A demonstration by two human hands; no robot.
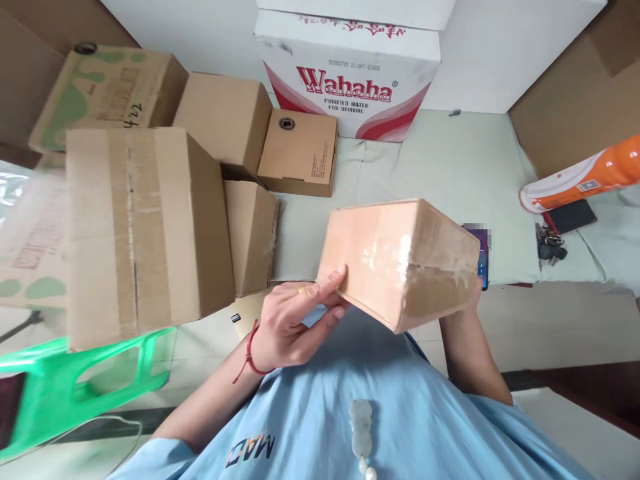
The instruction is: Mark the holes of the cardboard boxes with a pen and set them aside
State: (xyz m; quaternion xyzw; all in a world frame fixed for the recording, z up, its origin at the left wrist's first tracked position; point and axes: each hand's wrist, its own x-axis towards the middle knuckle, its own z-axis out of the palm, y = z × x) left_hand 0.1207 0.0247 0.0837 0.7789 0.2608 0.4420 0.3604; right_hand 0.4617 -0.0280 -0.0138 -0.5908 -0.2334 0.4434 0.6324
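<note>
The left hand (pixel 295 320) is half-curled, index finger against a tan, clear-taped cardboard box (pixel 395 260), its grip uncertain; the right hand (pixel 469 304), largely hidden, grips the box's right end; the box tilts before the chest; beyond lies a pale-green, cloth-covered tabletop (pixel 450 167); a bright-green plastic stool (pixel 45 373) stands at left.

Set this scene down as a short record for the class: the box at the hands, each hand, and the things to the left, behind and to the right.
Box at the hands: brown cardboard box, tilted, shiny tape on it
Left hand: index finger touches the box's left part; red bracelet at the wrist
Right hand: at the box's right end, mostly hidden
Left: large taped box, green stool
Behind: white Wahaha carton
Right: lit phone, partly hidden; keys; orange-and-white bottle
</note>
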